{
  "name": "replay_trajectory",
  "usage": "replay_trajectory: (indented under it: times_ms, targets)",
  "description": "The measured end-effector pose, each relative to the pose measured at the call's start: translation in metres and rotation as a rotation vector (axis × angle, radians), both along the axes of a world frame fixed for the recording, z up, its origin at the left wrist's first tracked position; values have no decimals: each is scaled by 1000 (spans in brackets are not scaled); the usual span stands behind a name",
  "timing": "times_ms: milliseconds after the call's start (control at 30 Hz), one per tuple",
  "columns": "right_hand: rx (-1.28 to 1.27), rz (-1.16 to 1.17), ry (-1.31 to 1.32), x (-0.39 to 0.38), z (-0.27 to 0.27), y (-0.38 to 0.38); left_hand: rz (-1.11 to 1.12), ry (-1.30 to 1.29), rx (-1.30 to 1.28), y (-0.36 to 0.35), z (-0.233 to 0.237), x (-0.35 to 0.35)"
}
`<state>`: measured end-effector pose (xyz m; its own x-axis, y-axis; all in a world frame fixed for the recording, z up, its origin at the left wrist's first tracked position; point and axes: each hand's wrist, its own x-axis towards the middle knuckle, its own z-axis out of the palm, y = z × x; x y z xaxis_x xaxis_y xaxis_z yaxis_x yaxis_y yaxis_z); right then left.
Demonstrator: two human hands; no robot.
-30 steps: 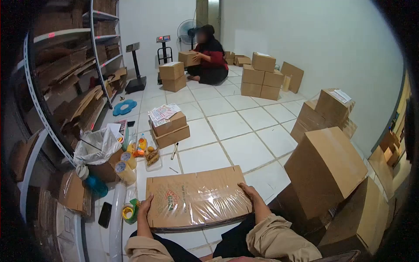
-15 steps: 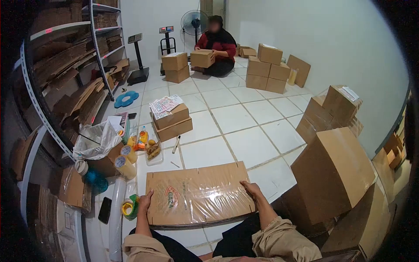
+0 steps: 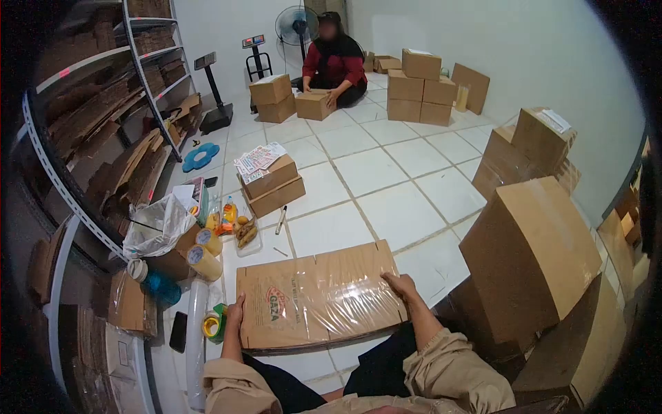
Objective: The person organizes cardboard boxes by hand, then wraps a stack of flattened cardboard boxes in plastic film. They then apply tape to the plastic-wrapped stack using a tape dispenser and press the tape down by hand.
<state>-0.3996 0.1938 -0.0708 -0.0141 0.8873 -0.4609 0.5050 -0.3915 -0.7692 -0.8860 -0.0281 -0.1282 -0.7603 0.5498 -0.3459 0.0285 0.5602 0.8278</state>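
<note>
Shifted rightward, one carton point(image 3: 317, 293) (flat) is gripped by fingers of left hand point(image 3: 234, 314) and right hand point(image 3: 400, 284).

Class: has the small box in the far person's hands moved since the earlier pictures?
Yes. The small box has come down: earlier level with the top of the two-box stack beside it, now level with its bottom box, on the floor.
</note>
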Motion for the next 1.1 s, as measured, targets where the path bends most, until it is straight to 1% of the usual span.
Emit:
replay_trajectory:
  times_ms: [33,67,100,167,233,267,300,367,500,533,567,633,667,767,867,900,967,1100]
  targets:
    - [-11,-3,2,1,-8,2,-2,-50,22,-1,-4,-3]
    - [-4,-8,-53,-1,-16,7,-4,-100,49,-2,-8,-5]
    - [8,-14,-108,-2,-17,10,-8,-96,47,-4,-7,-4]
    - [6,-8,-98,0,-18,10,-28,-115,111,-3,-3,-1]
    - [-30,19,-79,-2,-7,5,-31,-146,164,-3,0,2]
    - [-70,30,-21,1,-1,2,-27,-183,210,-3,1,4]
    - [-61,27,-18,1,0,2,-31,-180,219,-3,0,3]
    - [-71,33,-53,1,0,2,-10,-134,167,-2,-1,1]
    - [-112,52,-18,1,16,-4,29,-107,110,-5,31,25]
    - [18,8,-87,-2,7,-4,21,-78,131,-4,37,29]
    - [23,7,-86,0,-2,0,15,-50,146,-4,41,33]
    - [-24,16,-25,1,-9,4,16,-43,139,-3,40,31]
    - [-5,-6,-65,-1,-14,6,18,-38,127,-3,40,30]
    - [-65,10,-20,1,14,-3,7,-87,105,-4,28,20]
    - [-92,4,-43,0,-9,7,-16,-62,142,-6,43,32]
    - [-94,5,-44,0,-8,7,-15,-63,139,-6,40,31]
    - [-51,22,-96,0,-3,5,-2,-74,135,-4,23,18]
    - [3,-21,-107,-1,0,3,19,-66,68,-2,14,10]
